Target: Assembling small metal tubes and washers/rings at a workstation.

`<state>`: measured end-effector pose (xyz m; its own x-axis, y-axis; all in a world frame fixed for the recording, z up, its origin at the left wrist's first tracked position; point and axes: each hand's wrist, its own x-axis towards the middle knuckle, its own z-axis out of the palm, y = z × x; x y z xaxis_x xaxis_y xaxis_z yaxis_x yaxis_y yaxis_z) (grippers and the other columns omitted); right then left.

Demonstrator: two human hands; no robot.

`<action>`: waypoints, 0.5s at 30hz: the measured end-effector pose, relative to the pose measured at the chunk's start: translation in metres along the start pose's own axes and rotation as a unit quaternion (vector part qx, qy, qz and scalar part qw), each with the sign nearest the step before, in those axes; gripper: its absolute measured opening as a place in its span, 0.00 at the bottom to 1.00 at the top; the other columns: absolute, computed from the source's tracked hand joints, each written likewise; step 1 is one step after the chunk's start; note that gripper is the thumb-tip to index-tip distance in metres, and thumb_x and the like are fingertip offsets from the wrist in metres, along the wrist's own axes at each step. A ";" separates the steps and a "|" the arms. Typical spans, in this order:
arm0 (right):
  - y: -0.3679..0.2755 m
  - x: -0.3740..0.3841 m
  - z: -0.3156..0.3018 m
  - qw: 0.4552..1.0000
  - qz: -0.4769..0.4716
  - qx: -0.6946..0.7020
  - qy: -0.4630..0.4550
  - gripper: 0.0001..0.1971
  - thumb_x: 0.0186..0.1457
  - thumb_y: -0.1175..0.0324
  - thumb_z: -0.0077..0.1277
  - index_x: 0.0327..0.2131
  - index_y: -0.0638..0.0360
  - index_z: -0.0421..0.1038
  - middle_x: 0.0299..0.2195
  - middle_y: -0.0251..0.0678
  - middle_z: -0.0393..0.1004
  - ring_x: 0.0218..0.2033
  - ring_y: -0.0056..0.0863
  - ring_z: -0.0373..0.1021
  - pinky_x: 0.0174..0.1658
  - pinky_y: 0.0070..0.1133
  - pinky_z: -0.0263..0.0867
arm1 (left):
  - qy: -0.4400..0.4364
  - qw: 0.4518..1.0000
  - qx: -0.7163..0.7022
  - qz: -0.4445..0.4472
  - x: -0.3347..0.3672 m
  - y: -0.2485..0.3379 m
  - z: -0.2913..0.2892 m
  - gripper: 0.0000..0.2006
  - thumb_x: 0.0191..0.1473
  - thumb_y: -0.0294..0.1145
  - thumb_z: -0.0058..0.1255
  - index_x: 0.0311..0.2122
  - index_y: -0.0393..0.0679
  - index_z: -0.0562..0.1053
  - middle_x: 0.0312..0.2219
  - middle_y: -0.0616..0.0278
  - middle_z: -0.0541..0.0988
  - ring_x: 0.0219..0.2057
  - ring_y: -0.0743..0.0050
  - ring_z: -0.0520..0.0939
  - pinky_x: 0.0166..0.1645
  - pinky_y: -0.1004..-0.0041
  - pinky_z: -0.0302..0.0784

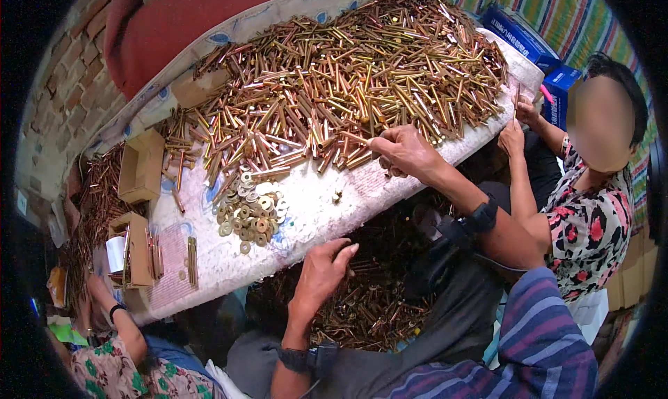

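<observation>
The right hand (406, 152), fingers curled, was above the near edge of a broad heap of slender brass- and copper-coloured metal rods (313, 85), piled on a long white-covered table (313, 214). One slim brass-coloured rod (357, 139) ran up to its thumb and forefinger; whether they gripped it could not be told, as the lower fingers were partly hidden under the hand. The left hand (321, 270) was half open beyond the table's near edge, thumb apart from bent fingers, its palm turned out of sight. Below it, a dark mass of similar metal rods (376, 312) sank into shadow, its container hard to make out.

Flat round metal washers (254, 216) lay overlapping beside the heap. To the left stood an open brown cardboard box (141, 166) and a smaller open brown cardboard box (140, 249) holding rods and something white, its base unseen.

At right, a co-worker in a pink-and-black patterned top (584, 235) held up a thin rod (516, 99). At lower left, another person in a floral sleeve (108, 368) was cut off, fingertips indistinct.
</observation>
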<state>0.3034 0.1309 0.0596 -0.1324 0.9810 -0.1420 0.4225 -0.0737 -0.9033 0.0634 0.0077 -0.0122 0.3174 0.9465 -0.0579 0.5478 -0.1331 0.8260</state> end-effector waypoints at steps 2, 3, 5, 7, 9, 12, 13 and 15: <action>-0.009 -0.012 0.006 0.999 0.004 0.029 -0.024 0.17 0.60 0.61 0.47 0.27 0.67 0.74 0.16 0.31 0.69 0.15 0.17 0.65 0.18 0.19 0.62 | -0.028 0.975 -0.188 -0.115 0.003 0.013 -0.007 0.16 0.61 0.37 0.53 0.44 0.33 0.78 0.28 0.53 0.82 0.26 0.68 0.84 0.30 0.69 0.78; -0.016 -0.019 0.011 0.997 0.007 0.058 -0.046 0.16 0.61 0.62 0.47 0.27 0.65 0.74 0.16 0.28 0.67 0.14 0.15 0.63 0.18 0.18 0.61 | -0.024 0.960 -0.250 -0.126 0.003 0.015 -0.008 0.16 0.63 0.39 0.50 0.44 0.34 0.78 0.27 0.62 0.79 0.22 0.83 0.80 0.22 0.78 0.74; -0.024 -0.028 0.026 0.993 -0.006 0.062 -0.100 0.15 0.63 0.64 0.46 0.29 0.65 0.74 0.16 0.27 0.67 0.15 0.14 0.63 0.18 0.17 0.60 | -0.011 0.951 -0.281 -0.131 0.005 0.014 -0.012 0.16 0.64 0.39 0.49 0.44 0.34 0.78 0.28 0.61 0.80 0.22 0.81 0.81 0.21 0.79 0.74; -0.019 -0.034 0.042 0.983 -0.033 0.079 -0.163 0.13 0.64 0.64 0.47 0.31 0.65 0.73 0.17 0.27 0.69 0.15 0.14 0.64 0.19 0.17 0.60 | 0.010 0.933 -0.337 -0.126 0.007 0.014 -0.014 0.18 0.66 0.40 0.47 0.46 0.33 0.76 0.32 0.59 0.80 0.25 0.78 0.81 0.22 0.80 0.75; -0.018 -0.043 0.057 0.976 -0.075 0.040 -0.202 0.14 0.65 0.63 0.46 0.33 0.66 0.72 0.18 0.29 0.70 0.17 0.15 0.66 0.20 0.18 0.62 | 0.049 0.913 -0.394 -0.099 0.010 0.008 -0.011 0.18 0.66 0.40 0.47 0.47 0.33 0.76 0.33 0.58 0.80 0.26 0.78 0.81 0.22 0.80 0.76; -0.029 -0.055 0.073 0.957 -0.177 -0.082 -0.212 0.22 0.61 0.56 0.44 0.34 0.73 0.72 0.23 0.56 0.73 0.24 0.40 0.73 0.31 0.34 0.68 | 0.075 0.879 -0.464 -0.079 0.009 -0.001 -0.016 0.20 0.65 0.41 0.48 0.49 0.31 0.74 0.36 0.56 0.80 0.30 0.78 0.82 0.29 0.79 0.79; -0.029 -0.053 0.075 0.952 -0.166 -0.090 -0.239 0.23 0.61 0.56 0.45 0.35 0.73 0.73 0.23 0.56 0.73 0.25 0.41 0.74 0.31 0.35 0.68 | 0.122 0.861 -0.487 -0.080 0.008 0.003 -0.017 0.19 0.65 0.40 0.49 0.47 0.30 0.75 0.36 0.56 0.80 0.31 0.78 0.82 0.32 0.78 0.80; -0.030 -0.047 0.080 0.945 -0.157 -0.098 -0.269 0.23 0.60 0.56 0.45 0.37 0.73 0.73 0.24 0.56 0.74 0.26 0.41 0.74 0.31 0.35 0.68 | 0.162 0.838 -0.518 -0.064 0.006 -0.004 -0.021 0.17 0.64 0.38 0.50 0.43 0.30 0.76 0.37 0.57 0.81 0.34 0.76 0.82 0.39 0.75 0.82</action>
<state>0.2248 0.0721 0.0609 -0.6939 0.7113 -0.1121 0.4374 0.2927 -0.8503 0.0468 0.0199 -0.0042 -0.0116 0.9861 -0.1656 -0.4573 0.1420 0.8779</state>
